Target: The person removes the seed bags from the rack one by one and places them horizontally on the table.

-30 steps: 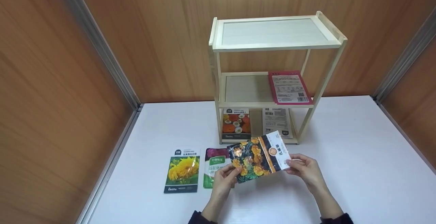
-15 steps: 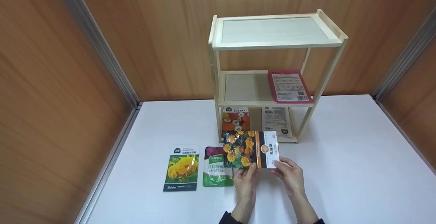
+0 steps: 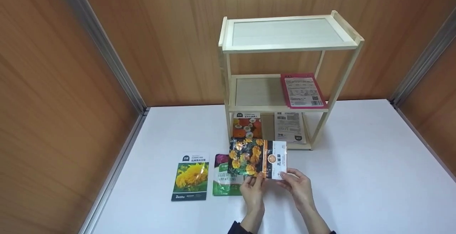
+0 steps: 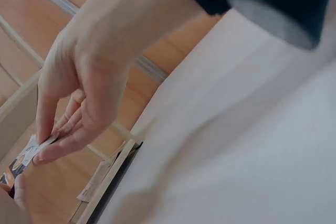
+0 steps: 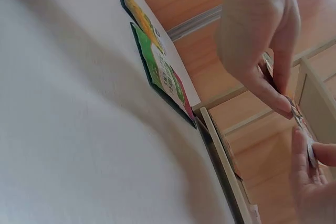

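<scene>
A marigold seed packet (image 3: 254, 158), with orange flowers on black and a white end, is held sideways in the air, face up toward the head camera. My left hand (image 3: 253, 195) pinches its near edge around the middle, thumb on top. At the white end, my right hand (image 3: 297, 187) grips the near right corner between thumb and fingers. The packet hides part of a green-and-purple impatiens packet (image 3: 226, 187) lying on the table. In the left wrist view only a small piece of the held packet (image 4: 23, 156) shows.
Left on the white table (image 3: 142, 177) lies a yellow-flower packet (image 3: 190, 180). Behind stands a wooden three-tier rack (image 3: 288, 48). Its middle shelf bears a pink-edged packet (image 3: 303, 91); on the bottom are an orange-flower packet (image 3: 246, 125) and a white printed packet (image 3: 290, 127).
The marigold packet has swung from a slant to nearly level and shifted left. My left hand has moved right along its near edge, closer to my right hand, which has moved left.
</scene>
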A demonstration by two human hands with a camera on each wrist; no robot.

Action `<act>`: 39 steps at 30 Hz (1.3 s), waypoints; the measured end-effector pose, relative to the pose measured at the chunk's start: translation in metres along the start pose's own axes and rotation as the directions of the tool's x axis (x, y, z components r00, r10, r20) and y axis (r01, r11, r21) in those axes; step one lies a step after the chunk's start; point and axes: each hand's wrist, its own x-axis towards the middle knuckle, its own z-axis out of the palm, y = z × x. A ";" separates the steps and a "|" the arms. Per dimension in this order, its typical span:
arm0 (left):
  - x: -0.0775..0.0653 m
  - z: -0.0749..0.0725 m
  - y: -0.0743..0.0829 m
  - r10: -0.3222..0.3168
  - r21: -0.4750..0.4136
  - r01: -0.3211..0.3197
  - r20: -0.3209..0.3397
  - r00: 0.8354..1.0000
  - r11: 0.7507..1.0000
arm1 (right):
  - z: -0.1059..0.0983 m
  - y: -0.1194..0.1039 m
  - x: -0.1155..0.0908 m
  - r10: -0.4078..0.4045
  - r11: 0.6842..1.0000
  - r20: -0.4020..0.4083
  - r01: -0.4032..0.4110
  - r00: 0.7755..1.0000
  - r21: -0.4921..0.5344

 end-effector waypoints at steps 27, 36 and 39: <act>0.022 -0.053 0.029 -0.289 0.344 0.131 0.462 0.839 0.930 | -0.068 -0.030 0.011 0.136 0.959 0.460 0.000 0.877 -0.283; 0.016 -0.036 0.026 -0.200 0.346 0.070 0.355 0.913 0.936 | -0.053 -0.022 0.004 0.097 0.965 0.228 -0.036 0.969 -0.258; 0.009 -0.029 0.018 -0.165 0.369 0.042 0.307 0.938 0.928 | -0.046 -0.018 0.004 0.085 0.972 0.114 -0.057 0.990 -0.229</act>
